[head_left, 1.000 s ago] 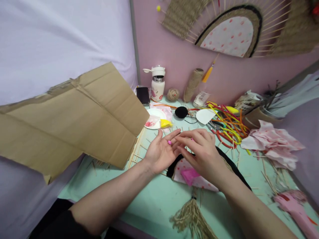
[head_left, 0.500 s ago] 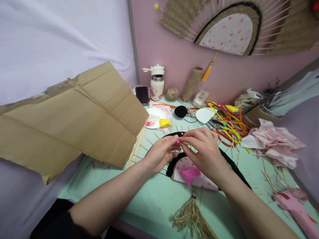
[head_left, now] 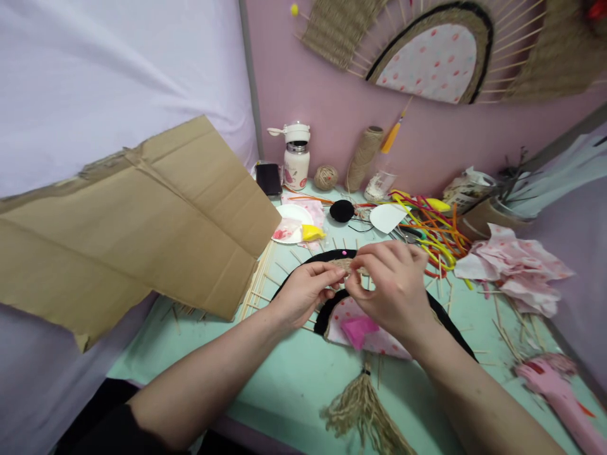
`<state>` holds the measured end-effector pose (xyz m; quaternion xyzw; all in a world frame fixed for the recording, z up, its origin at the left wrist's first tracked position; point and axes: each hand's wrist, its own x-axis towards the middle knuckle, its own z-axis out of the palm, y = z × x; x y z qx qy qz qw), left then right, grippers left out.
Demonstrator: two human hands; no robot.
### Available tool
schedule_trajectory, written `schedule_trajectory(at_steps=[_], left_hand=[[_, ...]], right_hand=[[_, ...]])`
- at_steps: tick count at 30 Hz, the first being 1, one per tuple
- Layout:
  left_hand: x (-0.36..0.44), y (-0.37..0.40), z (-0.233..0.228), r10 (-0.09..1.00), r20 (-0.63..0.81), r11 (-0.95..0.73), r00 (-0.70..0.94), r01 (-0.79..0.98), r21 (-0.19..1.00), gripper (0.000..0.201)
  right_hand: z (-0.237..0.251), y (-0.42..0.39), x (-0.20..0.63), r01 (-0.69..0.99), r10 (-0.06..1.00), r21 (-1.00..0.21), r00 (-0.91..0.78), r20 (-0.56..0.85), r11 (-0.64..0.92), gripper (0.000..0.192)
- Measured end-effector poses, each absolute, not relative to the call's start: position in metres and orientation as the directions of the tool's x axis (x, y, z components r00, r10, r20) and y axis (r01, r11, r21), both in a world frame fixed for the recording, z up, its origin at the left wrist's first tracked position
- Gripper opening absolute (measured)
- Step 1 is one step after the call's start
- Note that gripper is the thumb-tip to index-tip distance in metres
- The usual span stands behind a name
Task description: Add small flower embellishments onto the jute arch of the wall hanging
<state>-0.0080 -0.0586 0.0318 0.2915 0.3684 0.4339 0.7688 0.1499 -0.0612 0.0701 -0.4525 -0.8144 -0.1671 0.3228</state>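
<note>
Both hands meet above a half-round craft piece with a black rim (head_left: 455, 328), thin wooden sticks and a dotted pink fabric centre (head_left: 386, 341). My left hand (head_left: 306, 291) has thumb and forefinger pressed together. Close beside it, my right hand (head_left: 391, 278) holds its thumb and forefinger in a pinch. Whatever lies between the fingertips is hidden or too small to name. A small pink ball (head_left: 344, 253) sits on the rim just beyond the fingers. On the fabric lies a bright pink soft lump (head_left: 358, 330). A twine tassel (head_left: 367, 404) hangs off the lower edge.
Cardboard (head_left: 142, 234) stands at the left. Behind are a white bottle (head_left: 296, 161), a twine ball (head_left: 325, 177), a twine spool (head_left: 364, 158) and colourful pipe cleaners (head_left: 439, 237). Crumpled dotted fabric (head_left: 515, 265) and a pink glue gun (head_left: 554, 392) lie right.
The pink bit seen between my fingertips half a second ago no longer shows there. My right hand has shifted slightly right, and the whole view has moved a little.
</note>
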Motion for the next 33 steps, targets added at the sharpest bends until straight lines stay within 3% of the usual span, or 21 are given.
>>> schedule_trajectory(at_steps=[2, 4, 8, 12, 21, 23, 25, 27, 30, 33], left_hand=[[-0.008, -0.058, 0.032, 0.876, -0.320, 0.465, 0.360, -0.454, 0.760, 0.029], [-0.008, -0.057, 0.033, 0.863, -0.324, 0.485, 0.388, -0.457, 0.746, 0.026], [-0.007, -0.059, 0.034, 0.842, -0.334, 0.513, 0.424, -0.437, 0.739, 0.026], [-0.006, -0.060, 0.031, 0.837, -0.328, 0.490, 0.439, -0.331, 0.807, 0.028], [-0.005, -0.060, 0.029, 0.828, -0.314, 0.385, 0.465, -0.065, 0.920, 0.038], [-0.005, -0.066, 0.035, 0.773, -0.310, 0.334, 0.554, 0.059, 0.941, 0.031], [-0.004, -0.072, 0.042, 0.637, -0.359, 0.324, 0.682, 0.186, 0.928, 0.023], [-0.004, -0.077, 0.046, 0.538, -0.352, 0.207, 0.766, 0.285, 0.936, 0.017], [-0.003, -0.079, 0.046, 0.502, -0.312, 0.004, 0.807, 0.358, 0.934, 0.014], [-0.004, -0.078, 0.043, 0.500, -0.290, -0.076, 0.816, 0.376, 0.924, 0.015]], right_hand=[[0.077, -0.062, 0.163, 0.857, 0.642, -0.072, -0.323, 0.696, 0.510, 0.007], [0.081, -0.065, 0.181, 0.842, 0.695, -0.209, -0.243, 0.677, 0.497, 0.007], [0.072, -0.081, 0.214, 0.743, 0.840, -0.477, -0.210, 0.500, 0.470, 0.008], [0.048, -0.098, 0.230, 0.672, 0.904, -0.615, -0.220, 0.367, 0.413, 0.010], [0.024, -0.102, 0.237, 0.686, 0.943, -0.648, -0.261, 0.206, 0.331, 0.010], [0.020, -0.102, 0.236, 0.693, 0.945, -0.644, -0.271, 0.182, 0.323, 0.010], [0.018, -0.102, 0.235, 0.687, 0.943, -0.649, -0.283, 0.175, 0.326, 0.010], [0.017, -0.101, 0.234, 0.663, 0.939, -0.670, -0.297, 0.175, 0.335, 0.010], [0.018, -0.101, 0.234, 0.609, 0.934, -0.721, -0.321, 0.159, 0.332, 0.009], [0.018, -0.100, 0.234, 0.585, 0.941, -0.753, -0.310, 0.134, 0.301, 0.010]])
